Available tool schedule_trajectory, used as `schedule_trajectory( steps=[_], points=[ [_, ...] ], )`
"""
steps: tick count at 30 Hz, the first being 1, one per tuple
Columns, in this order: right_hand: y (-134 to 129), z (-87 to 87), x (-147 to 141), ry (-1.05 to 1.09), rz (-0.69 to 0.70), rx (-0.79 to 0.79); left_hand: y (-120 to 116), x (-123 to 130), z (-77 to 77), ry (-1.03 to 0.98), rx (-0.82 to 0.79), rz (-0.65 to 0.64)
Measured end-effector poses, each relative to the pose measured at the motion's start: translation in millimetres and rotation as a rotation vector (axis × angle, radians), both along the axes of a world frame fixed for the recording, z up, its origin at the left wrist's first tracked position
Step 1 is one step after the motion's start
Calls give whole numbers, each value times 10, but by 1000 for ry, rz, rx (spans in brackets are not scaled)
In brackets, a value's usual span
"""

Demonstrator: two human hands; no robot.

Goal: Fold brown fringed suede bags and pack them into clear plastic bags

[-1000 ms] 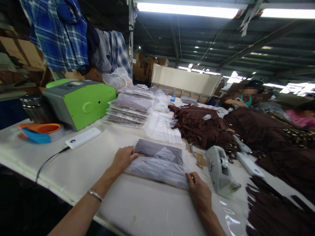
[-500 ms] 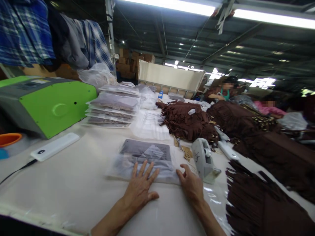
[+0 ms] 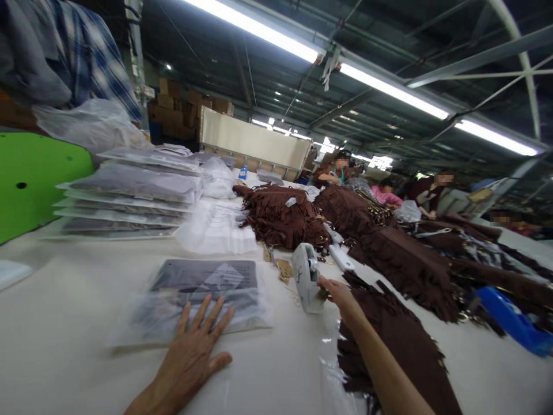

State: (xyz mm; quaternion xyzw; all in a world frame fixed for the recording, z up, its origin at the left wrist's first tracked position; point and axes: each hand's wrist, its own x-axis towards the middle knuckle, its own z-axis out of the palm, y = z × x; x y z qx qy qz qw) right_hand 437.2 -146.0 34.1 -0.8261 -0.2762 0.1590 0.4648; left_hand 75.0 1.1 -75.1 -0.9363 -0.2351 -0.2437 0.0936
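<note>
The right hand [image 3: 344, 301] has left the bagged packet [image 3: 228, 276] for the tape dispenser [image 3: 303, 282], touching its front end; whether its grip pinches tape, I cannot tell; the left hand [image 3: 190, 349], spread and grasping nothing, alone steadies the packet flat on the counter [image 3: 268, 372].

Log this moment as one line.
left hand: spread on filled plastic bag | right hand: at end of tape dispenser | nearby: brown fringed pile
</note>
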Motion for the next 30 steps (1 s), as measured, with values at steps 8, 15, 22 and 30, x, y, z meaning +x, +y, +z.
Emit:
schedule_trajectory(
  steps=[8, 15, 22, 30],
  points=[
    [-20, 43, -149, 35, -122, 181, -13, 7, 6, -10, 15, 9],
    [-357, -198, -383, 251, -206, 322, -31, 8, 12, 33, -60, 15],
    [-474, -483, -228, 481, -152, 179, -121, 3, 172, 132, -281, 29],
    [-228, -149, -569, 70, 323, -144, -144, 2, 220, 106, -374, 7]
  ],
)
